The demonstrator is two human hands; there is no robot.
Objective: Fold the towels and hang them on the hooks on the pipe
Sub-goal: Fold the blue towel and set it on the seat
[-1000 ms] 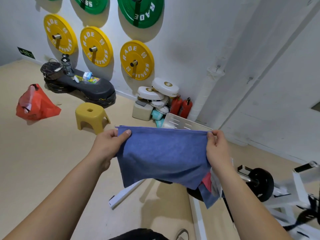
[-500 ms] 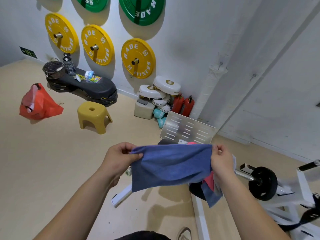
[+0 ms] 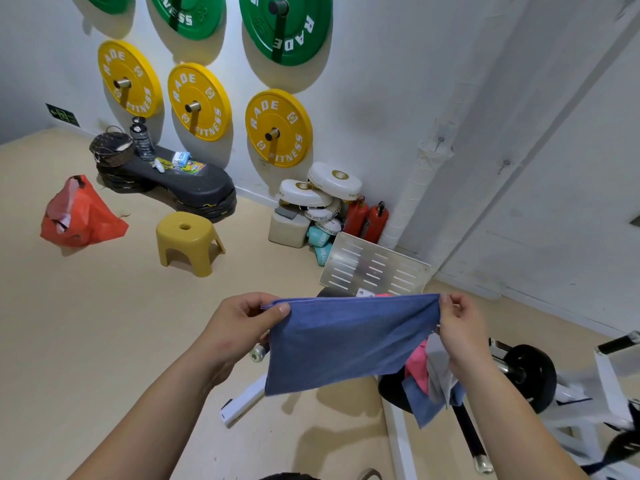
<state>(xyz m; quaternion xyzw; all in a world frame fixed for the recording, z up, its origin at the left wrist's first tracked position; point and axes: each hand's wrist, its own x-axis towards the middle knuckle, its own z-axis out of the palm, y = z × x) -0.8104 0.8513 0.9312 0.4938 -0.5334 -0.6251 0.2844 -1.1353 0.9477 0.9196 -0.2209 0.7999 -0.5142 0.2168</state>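
Observation:
A blue towel (image 3: 346, 341), folded double, hangs stretched in the air in front of me. My left hand (image 3: 239, 323) pinches its top left corner, thumb on the near side. At the top right corner my right hand (image 3: 460, 323) pinches the doubled edge. Below my right forearm a heap of other towels (image 3: 429, 382), pink, grey and blue, hangs over the gym machine. A white wrapped pipe (image 3: 419, 181) runs up the wall at the right, with a small hook (image 3: 440, 140) on it and another hook (image 3: 505, 164) on the wall beside it.
A slotted metal footplate (image 3: 374, 268) stands just behind the towel. A barbell with a black plate (image 3: 530, 372) and a white machine frame (image 3: 609, 386) fill the right. On the floor to the left are a yellow stool (image 3: 187, 240), an orange bag (image 3: 79, 213) and a black step platform (image 3: 180, 185).
Both hands have come lower and closer together with the towel. The towel, held out flat a second ago, is now folded double along its top edge.

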